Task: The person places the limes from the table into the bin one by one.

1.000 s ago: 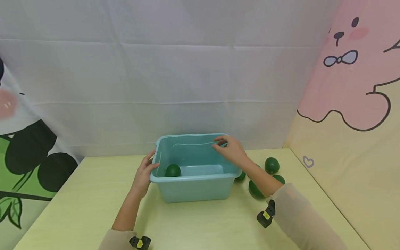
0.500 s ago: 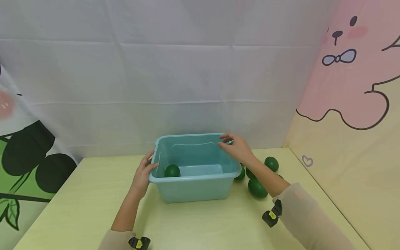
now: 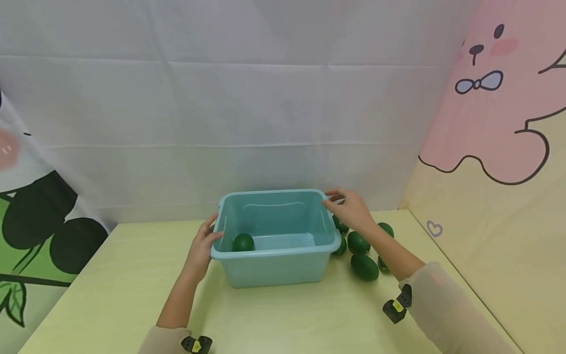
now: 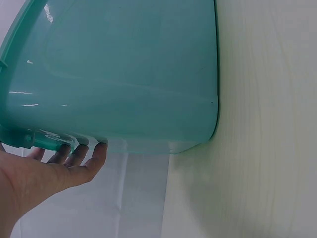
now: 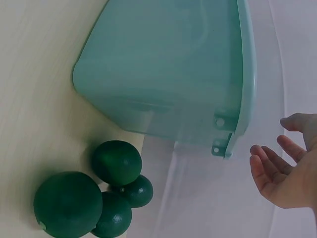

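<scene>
A light teal plastic basin [image 3: 274, 270] stands on the table, with one dark green round fruit [image 3: 243, 242] inside at its left end. My left hand [image 3: 203, 248] grips the basin's left rim, thumb on top; in the left wrist view its fingers [image 4: 94, 161] lie against the outside, under the rim. Level with the right rim, my right hand [image 3: 351, 210] holds nothing, its fingers loosely bent. The right wrist view shows that hand [image 5: 290, 173] apart from the rim. Beside the basin's right wall lie several more dark green fruits [image 3: 364, 267], round to oval, partly behind the right forearm.
The pale yellow table [image 3: 274, 319] ends at a white cloth backdrop [image 3: 265, 108] just behind the basin. A pink and cream printed cloth [image 3: 486, 128] borders the right side. On the left hangs another printed cloth [image 3: 35, 216].
My right hand has moved right, from above the basin's inside to its right rim. More of the green fruits now show past the forearm. The left hand stays on the rim.
</scene>
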Demonstrator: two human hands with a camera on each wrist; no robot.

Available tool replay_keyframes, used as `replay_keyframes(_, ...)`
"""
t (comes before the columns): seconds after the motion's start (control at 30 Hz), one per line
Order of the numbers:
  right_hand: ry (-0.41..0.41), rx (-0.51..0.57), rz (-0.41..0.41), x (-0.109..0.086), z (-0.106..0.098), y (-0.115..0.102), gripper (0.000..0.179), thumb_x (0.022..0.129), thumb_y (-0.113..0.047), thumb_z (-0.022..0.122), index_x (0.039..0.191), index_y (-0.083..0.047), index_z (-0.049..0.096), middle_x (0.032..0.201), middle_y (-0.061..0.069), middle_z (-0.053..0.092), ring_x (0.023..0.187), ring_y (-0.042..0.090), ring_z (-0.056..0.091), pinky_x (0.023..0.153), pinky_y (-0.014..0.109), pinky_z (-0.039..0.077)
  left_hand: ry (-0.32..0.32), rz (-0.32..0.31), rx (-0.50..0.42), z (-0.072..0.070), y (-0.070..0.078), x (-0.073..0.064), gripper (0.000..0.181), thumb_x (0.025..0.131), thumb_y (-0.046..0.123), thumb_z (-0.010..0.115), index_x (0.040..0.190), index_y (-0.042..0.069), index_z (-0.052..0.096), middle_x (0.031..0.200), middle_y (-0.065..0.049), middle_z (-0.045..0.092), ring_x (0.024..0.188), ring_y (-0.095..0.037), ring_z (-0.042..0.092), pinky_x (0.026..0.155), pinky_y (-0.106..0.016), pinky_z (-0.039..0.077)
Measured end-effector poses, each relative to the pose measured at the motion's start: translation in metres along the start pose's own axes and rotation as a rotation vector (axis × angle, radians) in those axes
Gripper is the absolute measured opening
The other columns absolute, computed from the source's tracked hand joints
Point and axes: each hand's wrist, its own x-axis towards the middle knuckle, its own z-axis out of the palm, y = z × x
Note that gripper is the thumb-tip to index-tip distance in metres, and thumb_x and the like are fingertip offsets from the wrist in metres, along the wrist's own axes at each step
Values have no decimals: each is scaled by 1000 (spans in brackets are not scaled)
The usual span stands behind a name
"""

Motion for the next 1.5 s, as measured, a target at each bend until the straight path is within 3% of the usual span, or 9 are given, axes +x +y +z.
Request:
replay_keyframes(0.47, 44, -34, 22, -5, -14, 15, 39, 91, -30, 56, 125, -9, 57, 116, 18, 62, 100, 33, 61, 82, 43, 50, -1, 14, 4, 0, 2, -1, 59, 96, 12, 37, 151, 19, 15, 152, -19, 20, 132, -37, 30, 103, -50, 29)
replay_keyframes(1.5, 118, -144, 98, -32, -56, 81, 43, 93, -31, 53, 125, -1, 55, 116, 26, 61, 105, 41, 58, 80, 47, 49, 0, 14, 13, 0, 1, -2, 59, 96, 11, 37, 151, 18, 15, 152, -20, 19, 133, -38, 29, 103, -52, 30)
